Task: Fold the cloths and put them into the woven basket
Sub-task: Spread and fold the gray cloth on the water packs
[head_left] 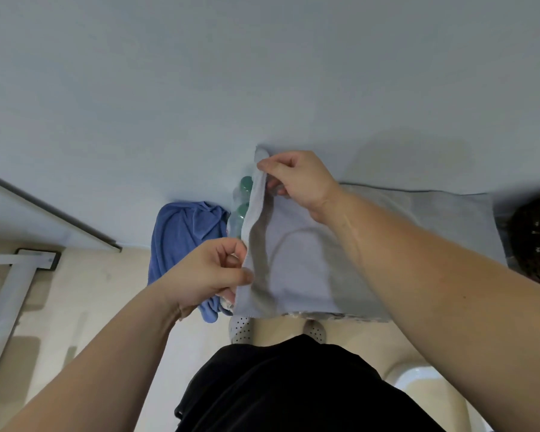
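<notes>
A light grey cloth (296, 260) hangs folded in front of me, and both hands hold its left edge. My left hand (209, 269) pinches the lower left corner between thumb and fingers. My right hand (296, 179) pinches the upper left corner, the forearm crossing over the cloth. A crumpled blue cloth (184, 241) lies to the left, below and behind the grey one. A dark woven basket (535, 241) shows at the right edge, partly cut off by the frame.
Plastic bottles with green caps (243, 194) stand behind the grey cloth's left edge. A pale wall fills the upper view. A white metal frame (10, 288) crosses the beige floor at left. A white rounded fixture (418, 381) sits at lower right.
</notes>
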